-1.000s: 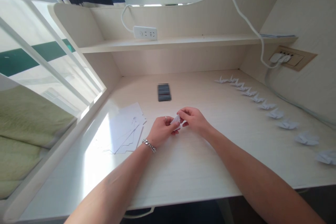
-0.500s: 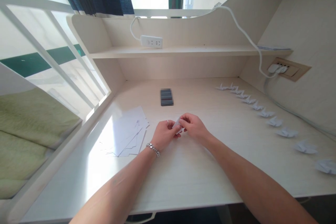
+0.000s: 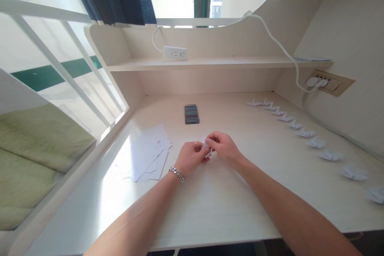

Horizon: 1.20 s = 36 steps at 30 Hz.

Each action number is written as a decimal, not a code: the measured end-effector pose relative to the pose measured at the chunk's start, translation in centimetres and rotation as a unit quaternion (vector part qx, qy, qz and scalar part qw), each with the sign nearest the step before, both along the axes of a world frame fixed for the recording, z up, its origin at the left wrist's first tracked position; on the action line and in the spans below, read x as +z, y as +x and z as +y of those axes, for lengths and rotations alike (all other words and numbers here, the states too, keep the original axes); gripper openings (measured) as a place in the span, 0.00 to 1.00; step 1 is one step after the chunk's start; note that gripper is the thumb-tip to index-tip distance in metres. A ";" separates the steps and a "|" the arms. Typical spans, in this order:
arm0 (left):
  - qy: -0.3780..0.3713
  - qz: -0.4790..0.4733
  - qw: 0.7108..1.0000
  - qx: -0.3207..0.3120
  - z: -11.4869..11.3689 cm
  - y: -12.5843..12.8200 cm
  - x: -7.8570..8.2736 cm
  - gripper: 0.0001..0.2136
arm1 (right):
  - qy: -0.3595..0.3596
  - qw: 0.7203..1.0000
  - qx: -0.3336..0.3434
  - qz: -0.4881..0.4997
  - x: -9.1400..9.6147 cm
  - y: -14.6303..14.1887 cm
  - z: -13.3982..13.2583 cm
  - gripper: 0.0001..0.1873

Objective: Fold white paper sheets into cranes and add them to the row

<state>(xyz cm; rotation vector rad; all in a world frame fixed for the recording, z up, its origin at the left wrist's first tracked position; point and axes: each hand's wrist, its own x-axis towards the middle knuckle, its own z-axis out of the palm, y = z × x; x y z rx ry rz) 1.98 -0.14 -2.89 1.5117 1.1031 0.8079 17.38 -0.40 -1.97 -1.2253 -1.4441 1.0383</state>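
Home study corner: desk point(image 3: 228, 208), shelf point(image 3: 216, 62), curtain point(image 3: 124, 2)

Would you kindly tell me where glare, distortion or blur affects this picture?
Head view: glare bleaches the pale wooden desk at left; head view: white folded-paper figures nearest the right edge look soft and stretched; head view: the dark rectangular object is pixelated.

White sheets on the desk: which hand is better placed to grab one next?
Probably the left hand: it is nearer the white sheets than the right hand. Both hold the small folded paper, though.
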 end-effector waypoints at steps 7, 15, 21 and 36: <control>-0.004 -0.029 0.997 0.068 0.1 -0.1 0.4 0.18 | -0.031 0.999 0.026 0.012 -0.5 0.1 0.1 0.12; -0.034 -0.123 0.985 0.118 0.3 -0.2 0.2 0.16 | -0.030 0.999 0.030 -0.013 -0.7 0.0 -0.2 0.12; -0.036 -0.128 0.987 0.086 0.2 -0.2 0.4 0.14 | 0.003 0.994 -0.002 -0.108 -0.5 0.2 -0.4 0.11; 0.061 -0.082 0.993 0.064 -0.2 -0.3 0.6 0.17 | 0.089 0.995 -0.051 0.012 -0.7 -0.4 -0.8 0.13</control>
